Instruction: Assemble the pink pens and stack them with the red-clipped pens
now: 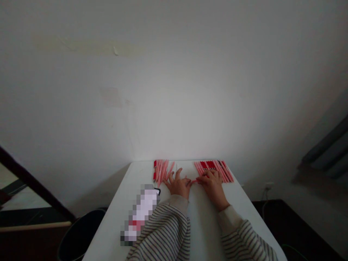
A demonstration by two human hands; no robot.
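My left hand [178, 186] pinches one end of a slim pink pen [194, 181] between thumb and forefinger, its other fingers spread out. At the pen's other end, the fingertips of my right hand [214, 187] are closed on it. A row of pink pens [160, 172] lies just beyond and left of my left hand, with a red one at its left edge. Behind my right hand lies another row of pink pens [227, 172], with red pieces [208, 165] among them. My fingers cover parts of both rows and much of the held pen.
The white table [203, 228] stands against a pale wall [174, 90]. A blurred-out phone-like object [144, 206] lies to the left of my left sleeve. Below the table's left side is a dark bin [81, 235]. A socket with a cable [268, 186] is at the right.
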